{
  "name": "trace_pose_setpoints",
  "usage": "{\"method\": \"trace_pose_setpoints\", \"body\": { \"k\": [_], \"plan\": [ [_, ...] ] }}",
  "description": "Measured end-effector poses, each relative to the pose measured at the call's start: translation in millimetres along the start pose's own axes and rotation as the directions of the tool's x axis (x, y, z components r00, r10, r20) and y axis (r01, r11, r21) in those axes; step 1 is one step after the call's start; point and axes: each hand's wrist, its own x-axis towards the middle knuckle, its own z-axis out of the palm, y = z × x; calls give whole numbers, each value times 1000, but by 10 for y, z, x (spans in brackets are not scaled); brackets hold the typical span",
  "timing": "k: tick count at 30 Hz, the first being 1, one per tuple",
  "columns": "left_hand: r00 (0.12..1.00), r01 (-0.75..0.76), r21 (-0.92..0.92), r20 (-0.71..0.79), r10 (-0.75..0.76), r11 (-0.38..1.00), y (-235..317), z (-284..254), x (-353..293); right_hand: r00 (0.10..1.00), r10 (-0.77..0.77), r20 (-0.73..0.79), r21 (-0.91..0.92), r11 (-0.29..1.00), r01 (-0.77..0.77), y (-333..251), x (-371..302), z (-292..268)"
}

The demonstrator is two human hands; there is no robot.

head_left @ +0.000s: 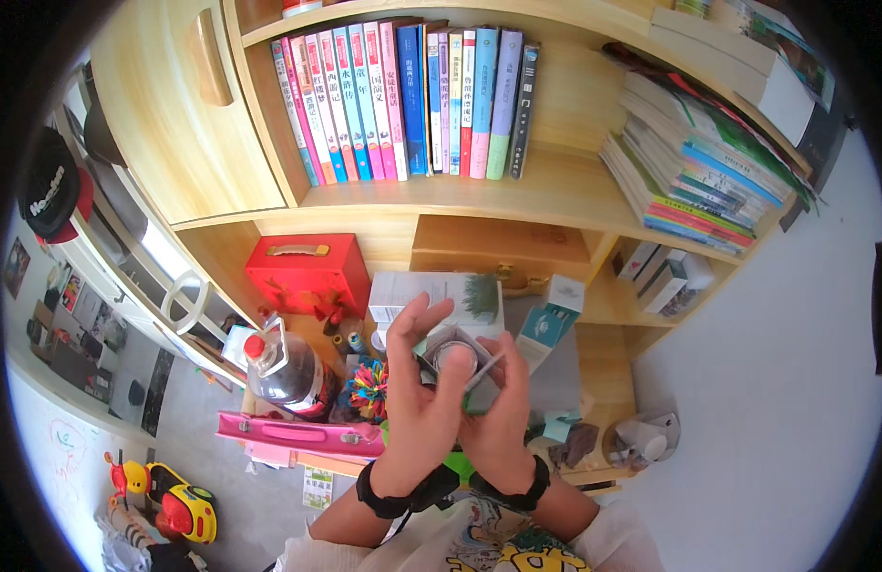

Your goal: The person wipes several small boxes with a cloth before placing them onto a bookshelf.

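Held between both hands, a small greyish carton [485, 372] has its top flaps lifted. A round, pale item [457, 358] shows inside it, its kind hard to make out. My left hand [417, 405] grips the carton's left side, its thumb over the opening against the round item. My right hand [498, 419] closes on the other side, fingers along a flap. Behind them lies a white box with a green plant picture [436, 291]. A teal and white box [549, 324] leans to the right. The carton's lower part is hidden by my hands.
A large bottle of dark drink with a red cap [293, 374], a colourful bristly ball [368, 389] and a pink case [303, 436] stand at left. Behind are a red box [307, 272] and a brown case [498, 246]. Bookshelves [555, 195] rise above; a wall [765, 381] is right.
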Motion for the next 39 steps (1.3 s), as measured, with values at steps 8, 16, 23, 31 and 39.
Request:
{"method": "trace_pose_setpoints", "body": {
  "k": [8,16,23,31,39],
  "plan": [
    [870,-468,431,74,487,772,-102,-74,-140,993,-113,27,-108,987,115,-103,90,-94],
    [932,-336,346,253,258,876,-128,-380,-5,787,-29,617,90,995,-34,-135,595,-415],
    [963,-225,163,187,193,961,-241,-328,34,843,-18,538,102,994,-44,-47,696,-461],
    [992,-85,-7,95,85,996,-205,-239,41,968,44,248,293,949,-118,-64,363,-261],
    [891,-454,-42,8,455,890,-552,-296,39,960,-110,257,15,994,110,-21,282,-181]
  ]
}}
